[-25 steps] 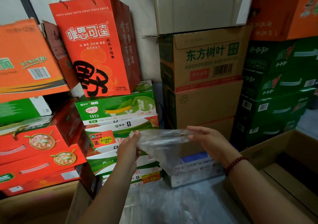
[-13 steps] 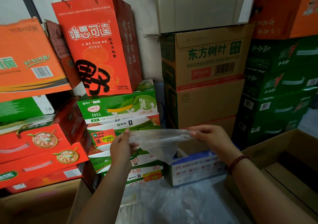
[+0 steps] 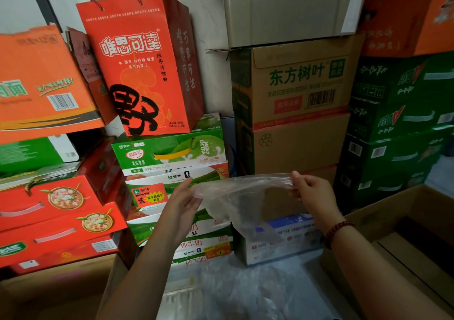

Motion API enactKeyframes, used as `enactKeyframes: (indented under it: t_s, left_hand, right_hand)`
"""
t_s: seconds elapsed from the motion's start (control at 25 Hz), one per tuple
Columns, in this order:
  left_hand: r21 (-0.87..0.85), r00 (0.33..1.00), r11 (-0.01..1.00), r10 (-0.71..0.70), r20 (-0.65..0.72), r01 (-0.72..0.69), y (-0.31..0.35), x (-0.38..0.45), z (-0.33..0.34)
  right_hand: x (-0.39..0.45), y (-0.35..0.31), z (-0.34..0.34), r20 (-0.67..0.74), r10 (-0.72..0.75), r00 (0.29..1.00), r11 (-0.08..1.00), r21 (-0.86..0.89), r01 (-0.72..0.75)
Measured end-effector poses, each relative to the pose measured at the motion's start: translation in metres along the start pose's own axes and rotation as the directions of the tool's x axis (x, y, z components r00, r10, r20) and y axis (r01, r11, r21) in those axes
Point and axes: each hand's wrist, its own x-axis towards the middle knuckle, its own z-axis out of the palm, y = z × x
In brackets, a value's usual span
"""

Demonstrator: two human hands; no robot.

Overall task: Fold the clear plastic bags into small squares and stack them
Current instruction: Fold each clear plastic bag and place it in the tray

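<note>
A clear plastic bag (image 3: 242,200) hangs in the air in front of me, stretched by its top edge between both hands. My left hand (image 3: 183,203) pinches the bag's left end. My right hand (image 3: 313,194) pinches the right end with fingertips and thumb. The bag's lower part droops to a point over the blue and white carton. More clear plastic bags (image 3: 248,292) lie crumpled on the surface below my arms.
Stacked drink cartons wall in the space: red and orange boxes (image 3: 56,211) at left, green milk cartons (image 3: 172,152) in the middle, brown cardboard boxes (image 3: 299,91) behind. A blue and white carton (image 3: 290,241) stands under the bag. An open cardboard box (image 3: 405,223) is at right.
Both hands have spread apart and pulled the bag's top edge taut. The bag has flattened out and hangs lower between them.
</note>
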Motion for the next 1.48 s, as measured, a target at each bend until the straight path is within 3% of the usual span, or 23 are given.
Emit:
enactKeyframes:
  t_s: [0.16,0.28,0.44,0.56,0.72,0.84,1.08,1.36,1.48]
  left_hand:
    - [0.32,0.995,0.947,-0.028,0.099,-0.005,-0.002,-0.005,-0.001]
    - [0.498,0.997,0.864,0.069,0.023,-0.071,-0.006,-0.001,-0.007]
    - [0.609,0.981,0.789,0.172,-0.093,-0.081,-0.007,-0.003,-0.007]
    - [0.597,0.963,0.8,0.206,-0.176,-0.062,-0.007,-0.005,-0.006]
    - [0.406,0.948,0.913,0.153,-0.28,-0.027,-0.006,0.0,-0.01]
    - [0.381,0.927,0.924,0.178,-0.33,-0.041,-0.006,0.002,-0.009]
    - [0.463,0.888,0.875,0.318,-0.333,-0.14,-0.009,0.001,-0.006]
    - [0.61,0.801,0.746,0.523,-0.291,-0.265,-0.017,0.009,-0.012]
    - [0.685,0.774,0.657,0.595,-0.215,-0.315,-0.016,0.003,-0.006]
  right_hand:
    - [0.003,0.003,0.0,-0.036,0.029,0.999,0.999,-0.015,-0.029]
    - [0.003,0.005,0.001,-0.034,0.011,0.999,0.995,-0.094,-0.014]
    - [0.003,0.007,0.002,-0.023,-0.042,0.999,0.981,-0.189,0.037]
    - [0.002,0.007,0.001,-0.022,-0.075,0.997,0.965,-0.254,0.067]
    - [0.0,0.006,0.001,-0.02,-0.084,0.996,0.962,-0.264,0.076]
    - [0.001,0.007,0.001,-0.017,-0.09,0.996,0.958,-0.276,0.082]
    - [0.003,0.007,0.003,-0.004,-0.095,0.995,0.933,-0.348,0.088]
    - [0.004,0.014,0.005,0.066,-0.133,0.989,0.885,-0.44,0.148]
    - [0.004,0.019,0.01,0.158,-0.169,0.973,0.821,-0.524,0.228]
